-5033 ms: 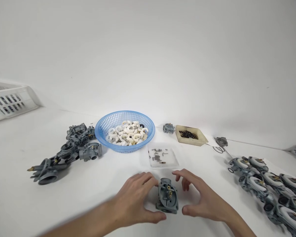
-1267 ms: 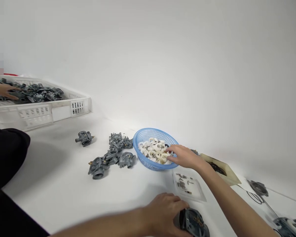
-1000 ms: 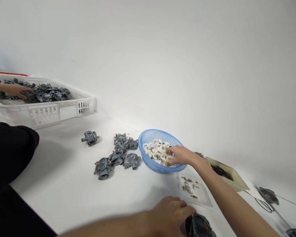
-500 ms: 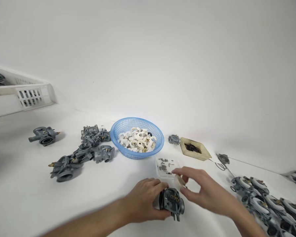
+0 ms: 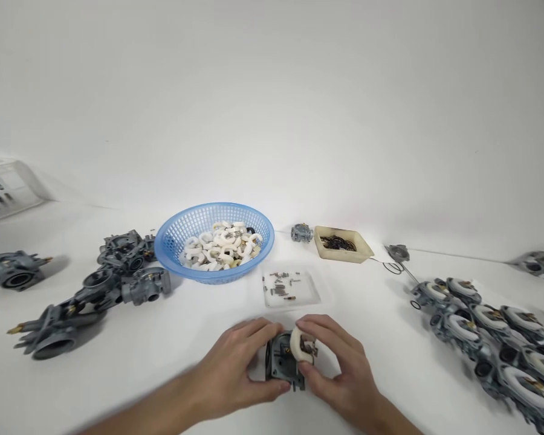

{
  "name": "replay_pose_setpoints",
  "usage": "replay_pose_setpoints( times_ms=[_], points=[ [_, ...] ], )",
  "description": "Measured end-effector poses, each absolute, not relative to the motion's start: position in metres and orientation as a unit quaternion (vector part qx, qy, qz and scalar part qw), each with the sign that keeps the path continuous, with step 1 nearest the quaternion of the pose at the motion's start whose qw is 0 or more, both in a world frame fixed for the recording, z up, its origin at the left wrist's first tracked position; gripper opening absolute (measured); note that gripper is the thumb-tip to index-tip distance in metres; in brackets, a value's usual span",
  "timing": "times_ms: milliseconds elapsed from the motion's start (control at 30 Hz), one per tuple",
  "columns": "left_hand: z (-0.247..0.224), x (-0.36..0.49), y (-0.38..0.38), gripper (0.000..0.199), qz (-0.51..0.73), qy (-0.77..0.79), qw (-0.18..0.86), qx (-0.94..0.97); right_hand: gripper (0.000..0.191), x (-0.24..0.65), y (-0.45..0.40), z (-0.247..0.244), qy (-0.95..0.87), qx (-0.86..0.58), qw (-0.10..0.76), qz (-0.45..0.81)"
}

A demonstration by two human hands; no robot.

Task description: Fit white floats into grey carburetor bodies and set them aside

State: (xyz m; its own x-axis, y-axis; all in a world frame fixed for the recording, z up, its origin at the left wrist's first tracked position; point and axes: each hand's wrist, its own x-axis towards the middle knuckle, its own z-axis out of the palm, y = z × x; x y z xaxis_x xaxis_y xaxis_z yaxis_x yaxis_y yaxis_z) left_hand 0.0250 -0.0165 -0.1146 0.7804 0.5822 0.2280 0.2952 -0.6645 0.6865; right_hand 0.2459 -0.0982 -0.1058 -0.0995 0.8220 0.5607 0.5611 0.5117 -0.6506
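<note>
A grey metal carburetor body (image 5: 281,361) rests on the white table with its open bowl side facing up. My left hand (image 5: 240,365) grips it from the left, thumb in front and fingers behind. Between the thumb and fingertips of my right hand (image 5: 338,368) is a white C-shaped carburetor float (image 5: 299,345) with a small metal hinge part. The float is tilted at the right side of the carburetor's open face; whether it touches the body I cannot tell. Just beyond my hands lies a clear shallow tray (image 5: 306,293) with small pins and springs.
A blue basket (image 5: 163,257) holds many white floats. Several carburetors (image 5: 145,284) lie at the left, near a white crate (image 5: 16,187). A cream tray (image 5: 365,246) holds black rings. Rows of carburetors with floats (image 5: 489,317) stand at the right.
The float has been brought from above the clear tray down to the carburetor's open face and turned more upright. The view has shifted; my left hand still holds the carburetor.
</note>
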Motion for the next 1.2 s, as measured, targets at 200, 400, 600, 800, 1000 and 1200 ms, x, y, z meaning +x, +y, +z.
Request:
replay_pose_setpoints(
  times_ms=[200, 400, 600, 800, 1000, 1200],
  points=[
    [-0.112, 0.030, -0.025, 0.050, 0.230, 0.229, 0.318, 0.891, 0.071, 0.237, -0.103, -0.099, -0.768, -0.455, 0.418, 0.172],
    [-0.111, 0.029, -0.026, 0.053, 0.241, 0.233, 0.327, 0.884, 0.076, 0.236, -0.100, -0.104, -0.759, -0.448, 0.438, 0.176],
    [-0.106, 0.028, -0.026, 0.058, 0.237, 0.243, 0.335, 0.879, 0.080, 0.237, -0.100, -0.100, -0.759, -0.454, 0.422, 0.199],
    [-0.111, 0.024, -0.028, 0.065, 0.271, 0.251, 0.336, 0.866, 0.068, 0.247, -0.101, -0.100, -0.733, -0.458, 0.439, 0.245],
    [-0.114, 0.027, -0.033, 0.045, 0.302, 0.258, 0.347, 0.850, 0.047, 0.268, -0.099, -0.098, -0.730, -0.522, 0.355, 0.261],
    [-0.112, 0.031, -0.036, 0.038, 0.314, 0.262, 0.358, 0.839, 0.043, 0.266, -0.093, -0.093, -0.767, -0.527, 0.271, 0.247]
  ],
)
